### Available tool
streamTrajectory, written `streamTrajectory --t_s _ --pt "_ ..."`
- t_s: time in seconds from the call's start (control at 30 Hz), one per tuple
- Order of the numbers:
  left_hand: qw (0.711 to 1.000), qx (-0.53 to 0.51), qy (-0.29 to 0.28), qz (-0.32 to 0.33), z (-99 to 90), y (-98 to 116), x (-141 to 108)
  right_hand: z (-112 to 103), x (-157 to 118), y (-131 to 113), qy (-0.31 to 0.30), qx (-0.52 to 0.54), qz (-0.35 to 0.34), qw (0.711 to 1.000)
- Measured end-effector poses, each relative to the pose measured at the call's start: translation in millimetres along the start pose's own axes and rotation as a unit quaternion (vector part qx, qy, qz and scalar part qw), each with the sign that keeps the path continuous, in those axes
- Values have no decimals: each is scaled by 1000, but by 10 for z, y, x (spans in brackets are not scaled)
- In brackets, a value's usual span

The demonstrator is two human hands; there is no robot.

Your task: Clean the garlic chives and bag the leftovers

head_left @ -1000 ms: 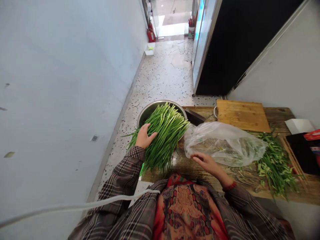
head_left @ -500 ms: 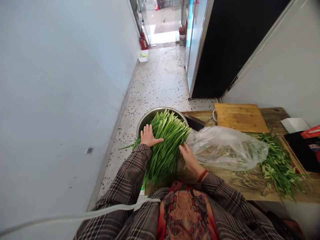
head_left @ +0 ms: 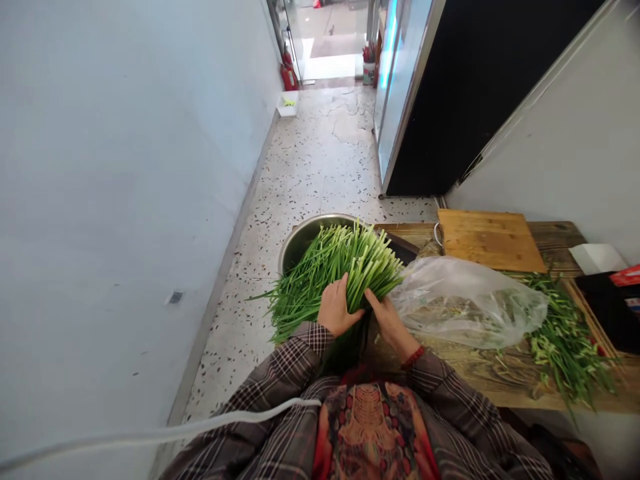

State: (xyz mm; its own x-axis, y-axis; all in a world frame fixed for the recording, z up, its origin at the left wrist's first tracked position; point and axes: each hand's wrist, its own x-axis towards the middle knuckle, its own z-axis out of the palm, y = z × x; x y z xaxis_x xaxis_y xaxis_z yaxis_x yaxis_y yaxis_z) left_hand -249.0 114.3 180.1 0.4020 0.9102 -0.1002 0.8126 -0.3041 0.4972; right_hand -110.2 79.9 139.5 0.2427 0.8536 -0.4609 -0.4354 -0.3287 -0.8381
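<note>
Long green stalks with pale cut ends (head_left: 310,280) lie in a heap over a round metal basin (head_left: 286,257). My left hand (head_left: 339,308) is wrapped round a bunch of these stalks from the near side, its thumb pointing right. Close beside it, my right hand (head_left: 387,323) grips the right edge of the same bunch, with a red bead bracelet at the wrist. The fingers of both hands are partly hidden behind the stalks. The bunch's pale ends point up and to the right.
Right of the basin, a wooden table (head_left: 465,373) bears a clear plastic bag (head_left: 470,303), a cutting board (head_left: 490,240), loose greens (head_left: 570,347) and a black box (head_left: 607,313). A white cable (head_left: 225,419) crosses at the lower left, near the wall.
My left hand has moved right and nearer to me, from lying spread on the stalks to closing round a bunch. My right hand has shifted slightly right, and the bunch stands apart from the heap.
</note>
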Motion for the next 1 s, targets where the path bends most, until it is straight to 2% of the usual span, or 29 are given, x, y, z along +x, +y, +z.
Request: streamTrajectory --t_s 0.1,0.2,0.33,0.4,0.47,0.53,0.57,0.7,0.83,1.0 --pt "999 35 -26 -20 -22 29 14 -65 -7 -8 -7 -55 -21 998" --pt "995 95 -30 -29 -130 19 155 -10 17 -65 -35 -39 1 999" --pt "993 117 -13 -17 -299 -176 432 75 17 -119 -29 0 6 1000" --pt "992 99 -12 -72 -336 -352 579 83 6 -126 -34 6 10 999" --pt "984 77 -31 -157 -326 -505 697 83 2 -128 -39 8 21 999" --pt "973 46 -60 -218 -274 -565 752 87 15 -129 -41 13 31 999" --pt "972 29 -68 -224 -238 -547 752 92 27 -129 -43 18 34 998" --pt "989 -52 -63 -123 -69 -257 600 89 76 -96 -61 78 65 993" --pt "988 -140 -41 -57 73 37 306 -29 24 -15 -82 125 111 983" --pt "996 -78 18 32 206 226 -48 -259 -161 60 -77 101 70 990"
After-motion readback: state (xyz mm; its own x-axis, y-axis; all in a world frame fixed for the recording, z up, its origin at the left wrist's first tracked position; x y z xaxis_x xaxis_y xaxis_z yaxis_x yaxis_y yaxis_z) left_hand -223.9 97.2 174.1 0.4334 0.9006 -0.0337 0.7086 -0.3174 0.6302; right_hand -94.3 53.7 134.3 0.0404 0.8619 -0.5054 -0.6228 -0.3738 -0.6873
